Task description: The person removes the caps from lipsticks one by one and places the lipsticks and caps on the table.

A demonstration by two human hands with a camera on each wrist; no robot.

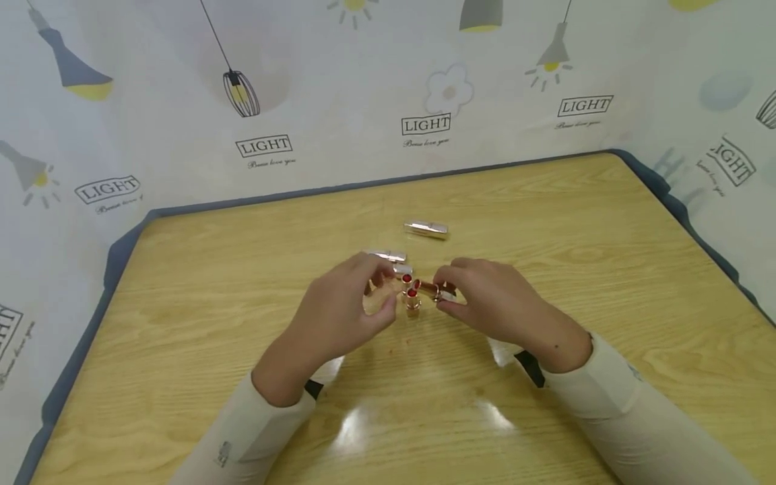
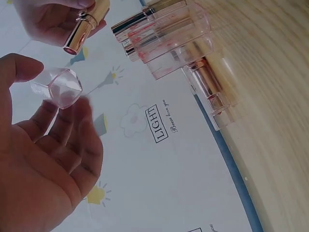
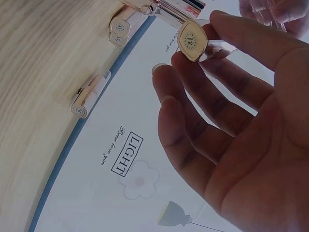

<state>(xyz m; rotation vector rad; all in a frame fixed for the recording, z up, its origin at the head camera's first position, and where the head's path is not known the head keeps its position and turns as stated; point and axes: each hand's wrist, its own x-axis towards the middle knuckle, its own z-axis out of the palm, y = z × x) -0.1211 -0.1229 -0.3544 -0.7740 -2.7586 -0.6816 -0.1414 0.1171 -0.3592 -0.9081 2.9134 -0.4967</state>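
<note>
The open lipstick (image 1: 438,291) is pinched between the thumb and fingertips of the right hand (image 1: 503,303), low over the middle of the wooden table (image 1: 182,289); the left wrist view shows its gold barrel (image 2: 84,29) pointing its red tip toward the clear cap (image 2: 63,87), and the right wrist view shows the labelled base (image 3: 191,41) against the fingertips. That cap is pinched lightly between the left hand's (image 1: 339,313) thumb and fingers, its mouth turned toward the lipstick, with a gap between the two. My reading is that the cap is about to go on; to do it well, the barrel and cap should line up on one axis so the red tip enters without smearing the wall, and the faceted sides should match before pushing. Between the hands, two more uncapped lipsticks (image 1: 412,296) stand upright on the table, close enough to be knocked over, so the hands should stay lifted. A capped lipstick (image 1: 388,256) lies just behind the left hand, and another (image 1: 426,230) lies farther back, well apart from the rest.
</note>
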